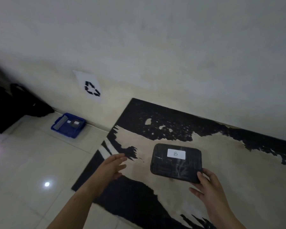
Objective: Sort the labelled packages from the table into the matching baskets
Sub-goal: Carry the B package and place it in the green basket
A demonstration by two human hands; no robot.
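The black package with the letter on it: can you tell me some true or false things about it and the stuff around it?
1. The label on the black package says B. True.
2. The left hand is gripping the package. False: it is open and apart from it; the right hand holds its near corner.
3. The blue basket sits on the floor by the wall. True.
4. The basket is red and on the table. False: it is blue and off the table.
5. A recycling sign hangs above the basket. True.

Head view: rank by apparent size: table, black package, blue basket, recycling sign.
1. table
2. black package
3. blue basket and recycling sign: they look alike, and both are farther from the camera, so I won't rank them.
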